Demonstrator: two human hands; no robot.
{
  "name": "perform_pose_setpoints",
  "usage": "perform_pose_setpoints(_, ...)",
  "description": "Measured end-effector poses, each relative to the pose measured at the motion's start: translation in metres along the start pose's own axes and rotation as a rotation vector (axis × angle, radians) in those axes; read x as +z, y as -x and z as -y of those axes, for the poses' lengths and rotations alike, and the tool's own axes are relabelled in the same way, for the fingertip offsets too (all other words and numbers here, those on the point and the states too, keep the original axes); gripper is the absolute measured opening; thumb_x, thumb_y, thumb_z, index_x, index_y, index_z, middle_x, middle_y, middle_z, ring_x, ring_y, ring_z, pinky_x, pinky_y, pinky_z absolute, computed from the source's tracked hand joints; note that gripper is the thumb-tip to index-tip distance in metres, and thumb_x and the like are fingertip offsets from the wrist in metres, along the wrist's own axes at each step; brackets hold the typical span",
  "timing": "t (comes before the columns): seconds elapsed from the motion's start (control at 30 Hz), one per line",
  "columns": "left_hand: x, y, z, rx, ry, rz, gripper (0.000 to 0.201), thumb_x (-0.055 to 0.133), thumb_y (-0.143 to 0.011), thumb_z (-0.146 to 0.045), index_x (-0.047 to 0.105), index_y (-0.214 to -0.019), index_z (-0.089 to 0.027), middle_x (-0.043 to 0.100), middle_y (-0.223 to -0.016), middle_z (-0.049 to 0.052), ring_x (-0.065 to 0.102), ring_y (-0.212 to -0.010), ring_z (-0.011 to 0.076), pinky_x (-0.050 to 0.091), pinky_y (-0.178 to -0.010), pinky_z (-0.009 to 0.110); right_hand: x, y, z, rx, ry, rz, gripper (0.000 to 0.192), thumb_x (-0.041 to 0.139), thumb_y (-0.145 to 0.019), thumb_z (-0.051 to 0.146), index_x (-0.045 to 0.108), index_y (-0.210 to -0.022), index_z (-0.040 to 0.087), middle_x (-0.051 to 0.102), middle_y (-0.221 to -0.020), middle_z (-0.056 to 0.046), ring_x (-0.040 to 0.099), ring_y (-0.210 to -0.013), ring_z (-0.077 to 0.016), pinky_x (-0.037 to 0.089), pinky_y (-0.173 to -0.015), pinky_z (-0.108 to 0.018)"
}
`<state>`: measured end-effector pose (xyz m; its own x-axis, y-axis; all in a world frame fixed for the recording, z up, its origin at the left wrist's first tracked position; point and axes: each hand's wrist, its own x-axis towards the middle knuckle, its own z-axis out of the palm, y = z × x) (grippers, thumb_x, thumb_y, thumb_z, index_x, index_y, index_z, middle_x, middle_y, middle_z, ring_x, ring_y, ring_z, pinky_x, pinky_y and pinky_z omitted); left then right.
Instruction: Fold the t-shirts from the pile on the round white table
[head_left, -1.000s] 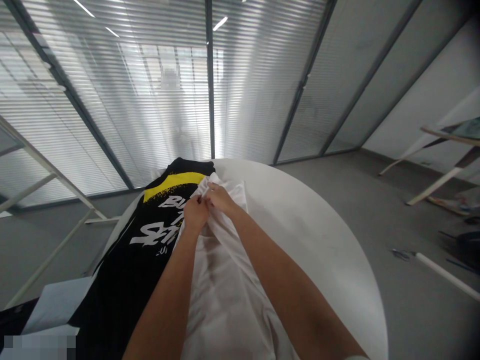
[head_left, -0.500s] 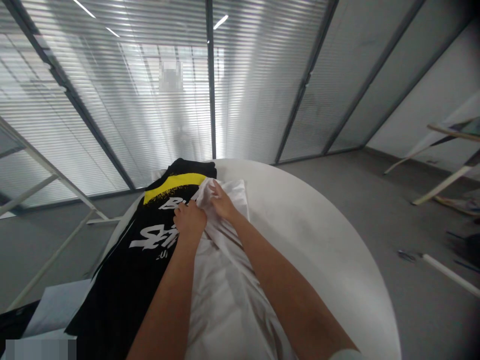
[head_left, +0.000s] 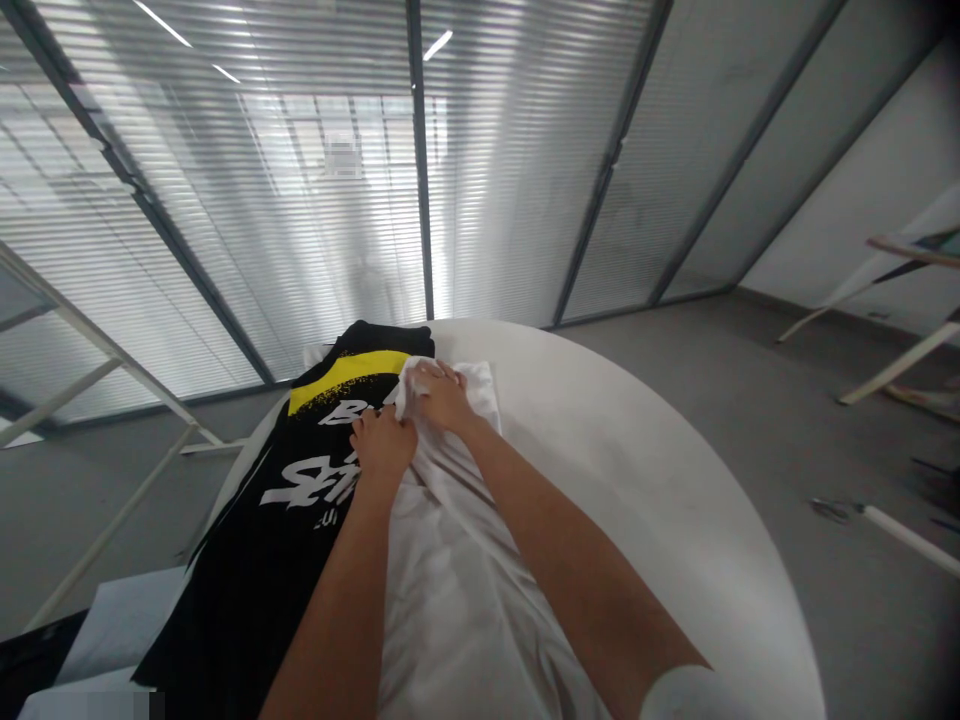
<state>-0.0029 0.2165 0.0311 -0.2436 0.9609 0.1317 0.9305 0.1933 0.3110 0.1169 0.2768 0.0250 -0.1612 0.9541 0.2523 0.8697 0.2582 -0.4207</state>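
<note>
We are looking at a round white table (head_left: 637, 450) carrying a black shirt (head_left: 247, 560) and a white garment (head_left: 450, 600) side by side.

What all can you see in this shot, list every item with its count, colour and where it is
white garment: one, white, laid lengthwise on the table, far end bunched under both hands
black jersey: one, black with yellow band and white lettering, beside the white garment on its left
round table: one, white, under both garments
glass partition with blinds: several panels, grey, behind the table
white tube: one, on the floor at right
left hand: one, gripping the white garment
right hand: one, gripping the white garment's far edge
</note>
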Motion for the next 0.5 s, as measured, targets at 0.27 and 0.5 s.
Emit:
perform_pose_setpoints(0.27, -0.002, -0.002, -0.003, 0.059, 0.018, -0.03, 0.036, 0.047, -0.085, -0.03, 0.065, -0.114, -0.018, 0.065, -0.112, 0.015, 0.056, -0.111, 0.0325, 0.044, -0.088, 0.042, -0.04, 0.019, -0.07, 0.754, 0.032, -0.012, 0.05, 0.042, -0.089, 0.036, 0.054, -0.129, 0.009, 0.056, -0.128, -0.023, 0.054, -0.118, -0.0341, 0.045, -0.093, -0.047)
perform_pose_setpoints(0.5, -0.001, -0.004, 0.003, 0.141, 0.138, 0.014, 0.044, 0.044, -0.085, -0.023, 0.054, -0.128, -0.015, 0.069, -0.104, 0.014, 0.065, -0.098, 0.0268, 0.046, -0.084, 0.036, -0.032, 0.022, -0.074, 0.599, 0.02, 0.08, 0.051, 0.053, -0.088, 0.042, 0.055, -0.129, 0.011, 0.06, -0.122, -0.021, 0.059, -0.115, -0.0281, 0.047, -0.089, -0.033)
